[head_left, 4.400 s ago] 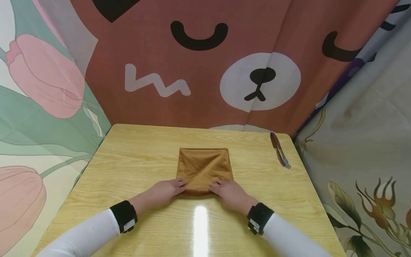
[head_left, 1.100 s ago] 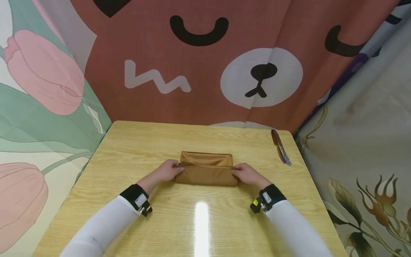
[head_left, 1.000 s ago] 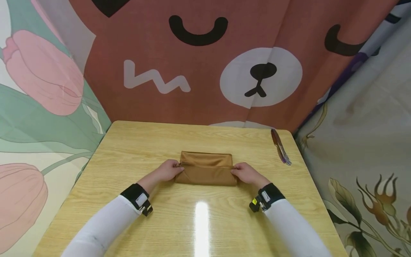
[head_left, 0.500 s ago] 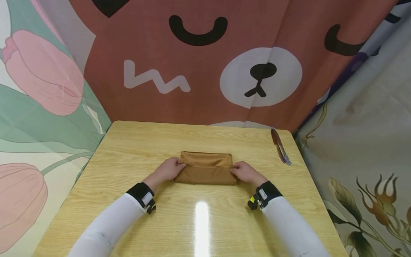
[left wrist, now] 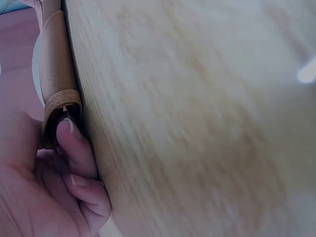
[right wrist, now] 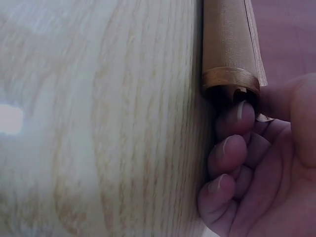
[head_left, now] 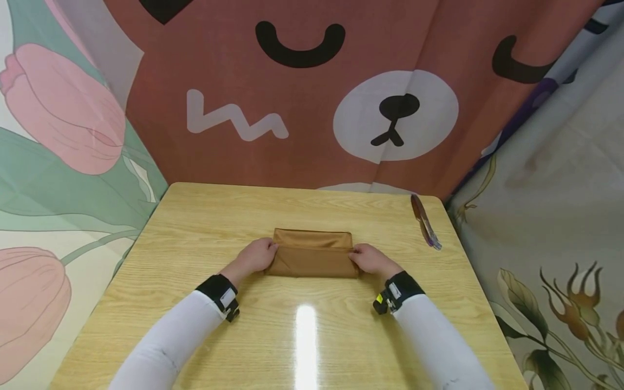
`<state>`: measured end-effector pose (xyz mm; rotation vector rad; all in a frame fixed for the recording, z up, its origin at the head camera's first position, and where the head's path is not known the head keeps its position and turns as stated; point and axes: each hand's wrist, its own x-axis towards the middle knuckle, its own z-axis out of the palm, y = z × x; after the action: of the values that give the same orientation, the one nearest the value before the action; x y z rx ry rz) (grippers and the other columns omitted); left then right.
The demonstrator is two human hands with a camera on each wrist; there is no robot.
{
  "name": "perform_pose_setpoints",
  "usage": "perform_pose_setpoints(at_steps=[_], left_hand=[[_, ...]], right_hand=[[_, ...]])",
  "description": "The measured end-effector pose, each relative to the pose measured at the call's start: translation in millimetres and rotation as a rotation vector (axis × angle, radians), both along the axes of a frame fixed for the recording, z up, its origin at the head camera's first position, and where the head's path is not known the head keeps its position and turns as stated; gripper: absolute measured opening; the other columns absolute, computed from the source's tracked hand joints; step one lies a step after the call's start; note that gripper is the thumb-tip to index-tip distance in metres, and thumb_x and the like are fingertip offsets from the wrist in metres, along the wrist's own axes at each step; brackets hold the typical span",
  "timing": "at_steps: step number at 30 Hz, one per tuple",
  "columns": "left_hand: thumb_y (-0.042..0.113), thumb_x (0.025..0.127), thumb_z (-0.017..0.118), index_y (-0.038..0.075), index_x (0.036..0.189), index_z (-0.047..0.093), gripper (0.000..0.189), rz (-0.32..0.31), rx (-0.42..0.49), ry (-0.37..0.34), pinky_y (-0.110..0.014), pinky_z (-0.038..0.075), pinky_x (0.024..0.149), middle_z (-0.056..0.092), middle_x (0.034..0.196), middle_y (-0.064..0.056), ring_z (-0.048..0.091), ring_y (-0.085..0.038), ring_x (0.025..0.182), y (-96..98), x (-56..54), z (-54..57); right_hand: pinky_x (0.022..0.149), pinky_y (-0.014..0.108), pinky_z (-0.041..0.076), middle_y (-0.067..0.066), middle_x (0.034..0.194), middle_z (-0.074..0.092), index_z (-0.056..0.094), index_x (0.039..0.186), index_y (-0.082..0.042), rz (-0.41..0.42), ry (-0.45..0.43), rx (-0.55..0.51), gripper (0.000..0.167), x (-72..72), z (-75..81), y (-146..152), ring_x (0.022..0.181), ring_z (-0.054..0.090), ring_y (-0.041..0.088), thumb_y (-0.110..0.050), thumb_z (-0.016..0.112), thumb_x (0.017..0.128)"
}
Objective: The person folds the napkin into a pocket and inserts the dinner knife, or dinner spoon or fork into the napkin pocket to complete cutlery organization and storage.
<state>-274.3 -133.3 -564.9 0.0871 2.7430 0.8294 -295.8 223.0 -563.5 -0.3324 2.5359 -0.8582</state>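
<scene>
A brown cloth (head_left: 314,262) lies on the table, its near part folded over toward the back. A strip of the layer beneath shows behind the fold's edge. My left hand (head_left: 255,255) pinches the left end of the fold, and my right hand (head_left: 374,260) pinches the right end. From the left wrist, the cloth (left wrist: 58,64) appears as a rounded fold with a stitched hem, a fingertip at its open end. The right wrist view has the cloth's (right wrist: 229,44) other hemmed end, fingers curled beneath it. Both thumbs are partly hidden.
On the wooden table (head_left: 209,211), a long, thin brown item with a clear plastic end (head_left: 426,222) lies near the back right corner. A bear-print curtain (head_left: 234,157) hangs behind the table; patterned fabric hangs at both sides.
Earlier the cloth lay flatter, with both hands on its near edge. Its near part has since been folded away from me. Lately the fold's edge and both hands have shifted slightly.
</scene>
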Motion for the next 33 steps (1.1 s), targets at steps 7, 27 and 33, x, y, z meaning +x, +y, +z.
perform_pose_setpoints(at_steps=[7, 27, 33], left_hand=[[0.038, 0.11, 0.041, 0.014, 0.099, 0.066, 0.036, 0.024, -0.006, -0.035, -0.034, 0.046, 0.062, 0.063, 0.078, -0.006, 0.061, -0.021, 0.062, 1.0, -1.0, 0.8], [0.032, 0.104, 0.045, 0.015, 0.077, 0.061, 0.036, 0.078, 0.006, -0.006, -0.033, 0.044, 0.056, 0.062, 0.07, -0.005, 0.06, -0.02, 0.055, 1.5, 0.3, 0.7], [0.03, 0.099, 0.047, 0.016, 0.068, 0.055, 0.036, 0.078, -0.018, 0.015, -0.031, 0.043, 0.054, 0.059, 0.062, -0.003, 0.058, -0.019, 0.052, 2.6, -0.4, -0.5]], right_hand=[[0.06, 0.029, 0.041, 0.001, 0.076, 0.054, 0.058, 0.087, -0.011, -0.001, -0.001, 0.071, 0.028, -5.2, -0.8, -2, 0.066, 0.052, 0.017, -0.027, 0.049, 0.108], [0.049, 0.027, 0.042, 0.0, 0.067, 0.057, 0.059, 0.083, -0.011, -0.133, -0.081, 0.031, 0.028, -11.1, -1.4, -2, 0.05, 0.05, 0.015, -0.031, 0.061, 0.103], [0.051, 0.028, 0.045, 0.001, 0.07, 0.058, 0.06, 0.089, -0.011, -0.171, -0.113, 0.018, 0.026, -11.9, -1.3, -1, 0.053, 0.053, 0.016, -0.033, 0.065, 0.101]])
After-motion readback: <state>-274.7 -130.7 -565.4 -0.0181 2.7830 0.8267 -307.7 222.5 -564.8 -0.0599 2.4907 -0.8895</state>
